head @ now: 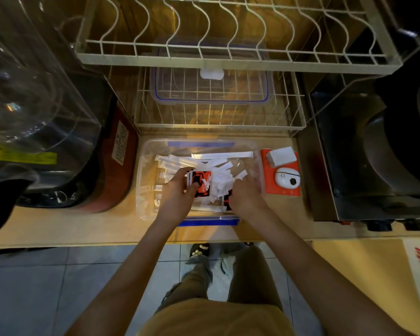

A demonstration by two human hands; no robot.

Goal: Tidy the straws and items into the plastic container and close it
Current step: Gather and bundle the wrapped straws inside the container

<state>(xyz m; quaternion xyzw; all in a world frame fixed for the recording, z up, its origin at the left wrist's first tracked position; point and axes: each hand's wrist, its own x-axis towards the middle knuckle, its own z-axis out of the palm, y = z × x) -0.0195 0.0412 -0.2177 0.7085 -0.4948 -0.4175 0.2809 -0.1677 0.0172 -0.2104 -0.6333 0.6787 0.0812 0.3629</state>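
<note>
wooden counter (pixel 58 226) under wire dish rack (pixel 228 59); plastic container (pixel 141 166) at centre, open, part-filled with wrapped straws (pixel 175 161); step in hand: sorting contents; left hand (pixel 180 190) at 9 o'clock in the tub, fingers clamped on red-black packet (pixel 202 183); right hand (pixel 245 192) at 3 o'clock, fingers buried in wrappers, grip cannot be told; lid (pixel 211 90) lies on the lower rack at 12 o'clock, apart; next, by judgement: flatten contents, fetch lid; second packet at 5 o'clock mostly hidden
</note>
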